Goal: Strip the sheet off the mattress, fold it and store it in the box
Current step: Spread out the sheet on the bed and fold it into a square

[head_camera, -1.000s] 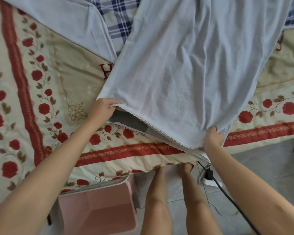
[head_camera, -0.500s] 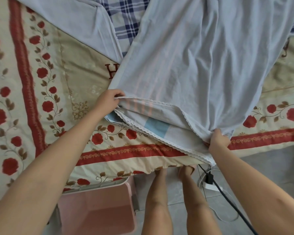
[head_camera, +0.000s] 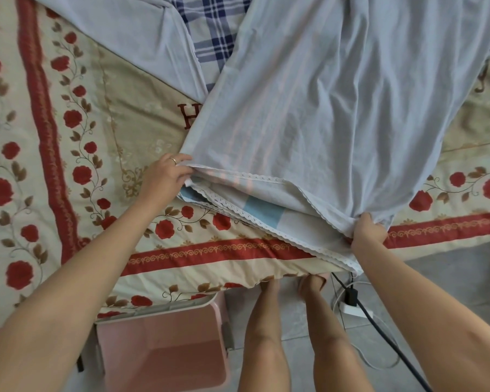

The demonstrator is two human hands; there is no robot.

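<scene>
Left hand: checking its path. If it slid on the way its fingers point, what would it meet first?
The left hand would likely push straight into the sheet whose lace edge it pinches.

Grey tiled floor (head_camera: pixel 478 270) (black cable (head_camera: pixel 379 329) across it)

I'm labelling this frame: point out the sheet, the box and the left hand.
sheet (head_camera: pixel 337 108): head view, middle of its pale top layer.
box (head_camera: pixel 164 343): head view, bare pink inside wall.
left hand (head_camera: pixel 164 176): head view, back of the hand.
</scene>
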